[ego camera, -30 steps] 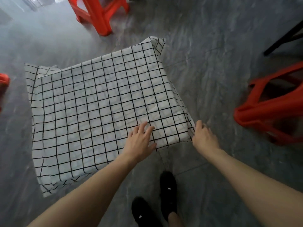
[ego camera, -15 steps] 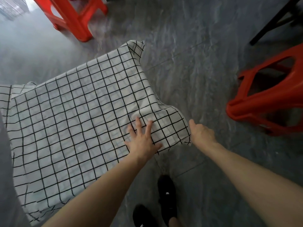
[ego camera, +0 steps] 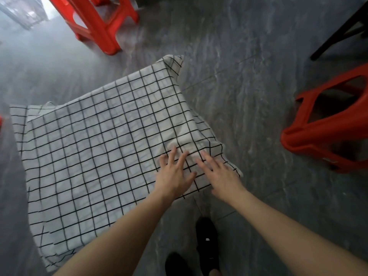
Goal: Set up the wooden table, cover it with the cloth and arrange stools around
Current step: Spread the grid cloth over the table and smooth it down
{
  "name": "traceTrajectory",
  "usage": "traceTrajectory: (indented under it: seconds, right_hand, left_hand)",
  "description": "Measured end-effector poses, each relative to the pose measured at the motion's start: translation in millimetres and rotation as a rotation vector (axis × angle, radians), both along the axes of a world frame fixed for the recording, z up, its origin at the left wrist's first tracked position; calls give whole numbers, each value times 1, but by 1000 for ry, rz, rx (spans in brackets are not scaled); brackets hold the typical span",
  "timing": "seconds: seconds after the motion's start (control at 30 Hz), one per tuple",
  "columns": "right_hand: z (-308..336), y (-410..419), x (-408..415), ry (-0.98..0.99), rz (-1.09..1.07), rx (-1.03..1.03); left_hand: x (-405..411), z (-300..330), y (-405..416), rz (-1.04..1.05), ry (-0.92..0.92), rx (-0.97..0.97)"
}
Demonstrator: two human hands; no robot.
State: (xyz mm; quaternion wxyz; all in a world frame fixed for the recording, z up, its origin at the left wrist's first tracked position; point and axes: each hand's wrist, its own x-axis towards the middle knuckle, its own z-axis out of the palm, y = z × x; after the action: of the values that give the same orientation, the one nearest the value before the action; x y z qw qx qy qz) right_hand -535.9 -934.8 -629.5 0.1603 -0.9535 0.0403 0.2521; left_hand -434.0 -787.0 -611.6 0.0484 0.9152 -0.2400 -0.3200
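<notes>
A white cloth with a black grid [ego camera: 95, 152] lies spread over the low table and hides it completely. The cloth's edges hang down at the left and near sides. My left hand [ego camera: 174, 175] lies flat on the cloth near its near right corner, fingers spread. Just to its right, my right hand [ego camera: 219, 176] rests on that corner too, fingers straight. One red plastic stool [ego camera: 99, 22] stands beyond the table at the top. Another red stool [ego camera: 328, 124] stands at the right.
Grey marbled floor [ego camera: 249, 56] surrounds the table. A black furniture leg [ego camera: 338, 32] slants in at the top right. My black shoes [ego camera: 206, 244] are below the near right corner. A sliver of something red [ego camera: 1, 121] shows at the left edge.
My right hand has moved from the hanging cloth edge at the corner up onto the tabletop beside my left hand. The cloth corner is more rumpled. The view has shifted.
</notes>
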Motion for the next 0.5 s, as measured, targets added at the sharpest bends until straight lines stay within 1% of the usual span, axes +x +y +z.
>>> traceTrajectory:
  seconds: [0.1,0.17,0.2,0.33,0.43,0.5]
  right_hand:
    - [6,7,-4,20,-23,-93]
    - [10,14,-7,62,-37,-130]
    - [14,17,-7,77,-50,-149]
    - [25,36,1,83,-93,-207]
    - [33,66,16,55,-7,-248]
    - [40,98,28,23,69,-237]
  left_hand:
    - [14,11,38,-84,13,-101]
    - [23,18,74,-117,3,-84]
    - [26,21,95,-94,-7,-53]
    - [29,35,182,162,-32,52]
    - [24,41,247,306,-11,69]
    - [20,44,290,410,-41,60]
